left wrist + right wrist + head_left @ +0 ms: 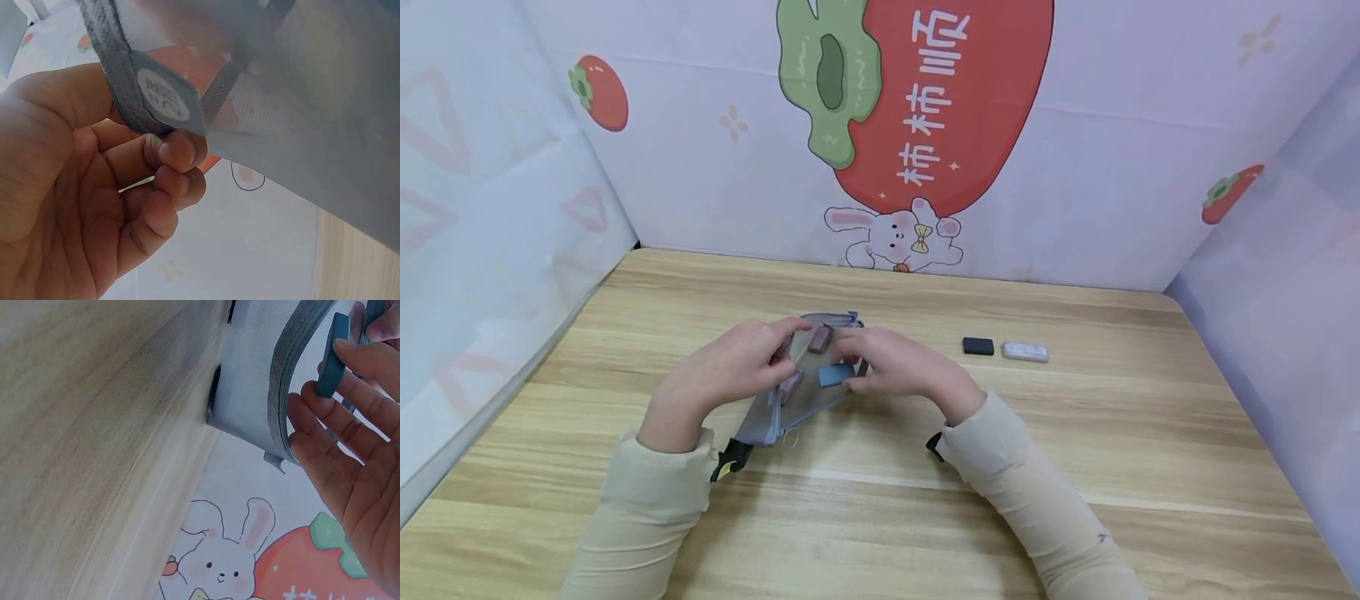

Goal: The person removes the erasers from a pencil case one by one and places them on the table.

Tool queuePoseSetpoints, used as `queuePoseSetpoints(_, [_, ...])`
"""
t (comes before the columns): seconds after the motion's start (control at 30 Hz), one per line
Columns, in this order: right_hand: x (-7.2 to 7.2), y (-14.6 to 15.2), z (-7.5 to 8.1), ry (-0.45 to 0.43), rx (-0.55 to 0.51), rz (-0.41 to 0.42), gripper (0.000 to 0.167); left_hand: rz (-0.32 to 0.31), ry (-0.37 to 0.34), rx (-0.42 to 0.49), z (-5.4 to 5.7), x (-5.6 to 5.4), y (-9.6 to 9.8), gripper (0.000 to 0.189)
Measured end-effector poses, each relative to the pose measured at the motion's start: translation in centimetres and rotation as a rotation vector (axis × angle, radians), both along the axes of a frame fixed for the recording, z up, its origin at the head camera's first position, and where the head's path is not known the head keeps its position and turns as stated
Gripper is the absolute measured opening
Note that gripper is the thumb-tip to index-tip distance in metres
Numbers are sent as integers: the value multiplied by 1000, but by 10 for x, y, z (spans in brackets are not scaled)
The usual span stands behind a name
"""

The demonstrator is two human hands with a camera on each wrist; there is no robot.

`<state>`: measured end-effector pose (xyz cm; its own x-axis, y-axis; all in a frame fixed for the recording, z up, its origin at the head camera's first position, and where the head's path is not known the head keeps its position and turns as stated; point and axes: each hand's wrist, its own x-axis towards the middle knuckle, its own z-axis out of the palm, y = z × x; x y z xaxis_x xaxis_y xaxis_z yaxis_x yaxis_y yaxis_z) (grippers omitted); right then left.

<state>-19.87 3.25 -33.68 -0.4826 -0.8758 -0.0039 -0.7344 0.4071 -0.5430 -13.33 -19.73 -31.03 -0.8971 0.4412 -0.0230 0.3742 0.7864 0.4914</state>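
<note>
A: What does the right hand grip?
B: A blue block, clamped between the thumb and the fingertips. The block is at the open mouth of a mesh pouch; whether it touches the fabric cannot be told.

A: And the left hand?
B: Its thumb and index finger are together on the pouch's edge, pinching the zipper band beside a label with a white oval. The other fingers are curled below.

A: What lies inside the pouch?
B: 2 blocks show: a reddish-brown block toward the far side and a pinkish block near the left hand's fingers.

A: What lies beyond it?
B: 2 further blocks rest to the right on the wooden table: a black block and, just beside it, a longer pale block. Both are apart from the pouch.

A: And the surroundings?
B: Behind the table hangs a pale backdrop, printed with a large red fruit above 1 white rabbit.
</note>
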Motion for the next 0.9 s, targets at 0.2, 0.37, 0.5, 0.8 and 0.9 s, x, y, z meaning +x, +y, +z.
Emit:
queuePoseSetpoints(0.2, [2,4,0,4,8,-16,21,-8,15,5,-1,1,0,50])
queuePoseSetpoints(0.37, [2,9,-1,1,-7,-39,21,-3,21,6,-1,1,0,50])
queuePoseSetpoints(0.5, [2,12,-1,-9,-14,-53,22,0,16,3,0,1,0,50])
queuePoseSetpoints(0.8, [3,22,3,-15,0,-85,24,5,10,-4,0,1,-1,51])
queuePoseSetpoints(0.9, [2,25,3,-13,2,-99,24,6,13,-5,0,1,-1,51])
